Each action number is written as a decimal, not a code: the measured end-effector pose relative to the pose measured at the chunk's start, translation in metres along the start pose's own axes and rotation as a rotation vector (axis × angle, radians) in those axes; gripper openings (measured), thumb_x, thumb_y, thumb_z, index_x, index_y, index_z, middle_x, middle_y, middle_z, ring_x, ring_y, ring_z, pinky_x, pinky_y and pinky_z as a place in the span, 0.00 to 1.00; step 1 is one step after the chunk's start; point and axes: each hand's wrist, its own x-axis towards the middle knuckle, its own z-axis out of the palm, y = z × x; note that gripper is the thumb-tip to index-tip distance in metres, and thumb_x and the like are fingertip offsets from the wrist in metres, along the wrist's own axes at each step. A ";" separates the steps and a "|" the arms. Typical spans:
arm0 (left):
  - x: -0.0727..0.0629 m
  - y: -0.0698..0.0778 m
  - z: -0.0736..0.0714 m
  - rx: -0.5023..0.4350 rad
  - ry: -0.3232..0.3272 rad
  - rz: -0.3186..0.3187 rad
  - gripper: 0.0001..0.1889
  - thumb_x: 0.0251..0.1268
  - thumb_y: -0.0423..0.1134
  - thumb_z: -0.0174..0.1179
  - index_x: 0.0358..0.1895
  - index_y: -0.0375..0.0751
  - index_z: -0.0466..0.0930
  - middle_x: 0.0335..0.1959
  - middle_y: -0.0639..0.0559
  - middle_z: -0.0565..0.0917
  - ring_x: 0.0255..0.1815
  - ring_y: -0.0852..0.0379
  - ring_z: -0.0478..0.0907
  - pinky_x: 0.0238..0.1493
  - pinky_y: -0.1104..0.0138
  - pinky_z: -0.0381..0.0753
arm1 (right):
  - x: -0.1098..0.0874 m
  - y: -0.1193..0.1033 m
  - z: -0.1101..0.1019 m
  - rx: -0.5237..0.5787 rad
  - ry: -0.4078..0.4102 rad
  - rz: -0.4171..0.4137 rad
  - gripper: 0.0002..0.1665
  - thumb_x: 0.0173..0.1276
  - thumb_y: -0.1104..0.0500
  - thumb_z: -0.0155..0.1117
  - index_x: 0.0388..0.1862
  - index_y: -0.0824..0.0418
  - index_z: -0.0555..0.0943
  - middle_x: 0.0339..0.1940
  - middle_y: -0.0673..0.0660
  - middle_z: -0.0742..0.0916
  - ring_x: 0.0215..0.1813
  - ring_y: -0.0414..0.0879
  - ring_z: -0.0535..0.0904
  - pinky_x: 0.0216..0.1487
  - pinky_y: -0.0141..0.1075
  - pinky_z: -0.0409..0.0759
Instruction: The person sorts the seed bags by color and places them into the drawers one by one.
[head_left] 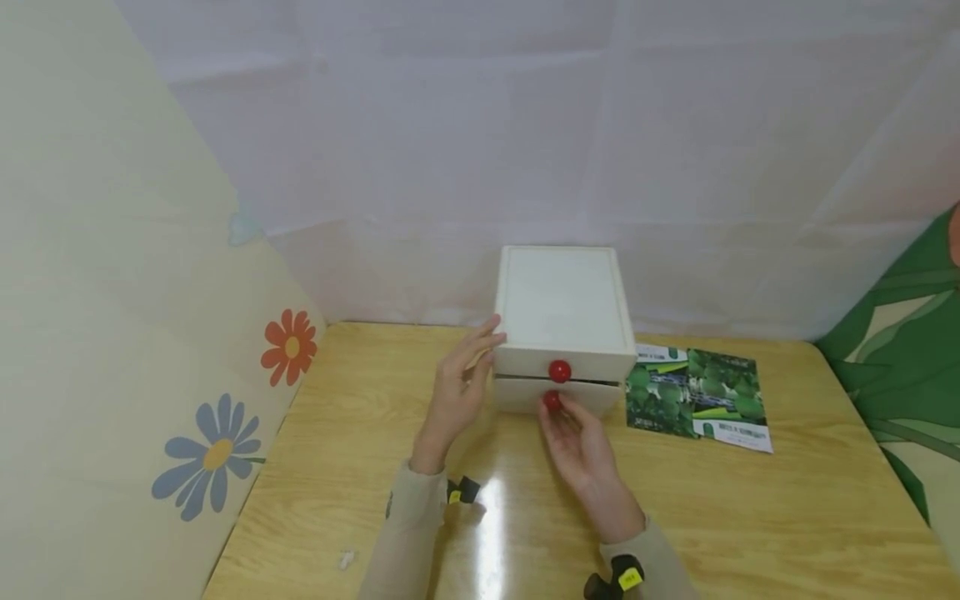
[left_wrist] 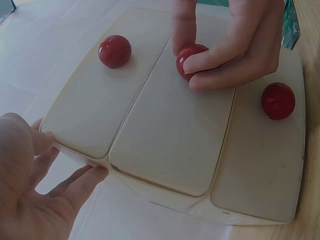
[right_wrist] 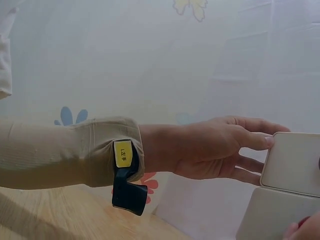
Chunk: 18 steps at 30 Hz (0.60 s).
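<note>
A small white drawer cabinet (head_left: 558, 296) stands on the table, with a round red knob on each of its three drawers in the left wrist view. My right hand (head_left: 587, 454) pinches the red knob (left_wrist: 186, 62) of the middle drawer (left_wrist: 170, 125) between thumb and fingers. A thin dark gap shows above that drawer's front in the head view. My left hand (head_left: 457, 387) rests against the cabinet's left side, its fingers extended along the side and top edge. Its thumb (right_wrist: 257, 140) touches the front corner of the top drawer (right_wrist: 292, 162).
Green printed sheets (head_left: 693, 396) lie on the table just right of the cabinet. A tiny white scrap (head_left: 346, 558) is at the table's front left. A pale cloth (head_left: 450, 167) hangs behind the cabinet, and flower-patterned panels (head_left: 217, 454) border the table's sides.
</note>
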 end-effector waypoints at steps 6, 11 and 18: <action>0.000 0.001 -0.001 0.002 -0.002 -0.001 0.16 0.82 0.26 0.54 0.64 0.35 0.83 0.78 0.43 0.75 0.77 0.41 0.75 0.59 0.64 0.88 | 0.001 0.000 0.000 0.013 0.009 0.005 0.08 0.80 0.67 0.62 0.54 0.63 0.79 0.55 0.59 0.85 0.58 0.49 0.86 0.75 0.33 0.79; -0.001 0.000 -0.001 0.011 -0.005 -0.001 0.16 0.81 0.26 0.54 0.64 0.34 0.83 0.78 0.42 0.74 0.77 0.40 0.74 0.59 0.64 0.88 | 0.004 0.000 -0.001 0.008 0.014 0.005 0.12 0.80 0.66 0.61 0.59 0.63 0.76 0.56 0.58 0.84 0.59 0.48 0.86 0.75 0.34 0.79; 0.000 0.000 -0.001 0.009 -0.007 0.001 0.15 0.82 0.27 0.54 0.64 0.34 0.83 0.78 0.42 0.74 0.77 0.41 0.74 0.58 0.63 0.88 | 0.009 -0.003 -0.001 0.004 0.008 0.002 0.22 0.80 0.65 0.61 0.68 0.60 0.67 0.61 0.58 0.81 0.60 0.48 0.85 0.76 0.33 0.78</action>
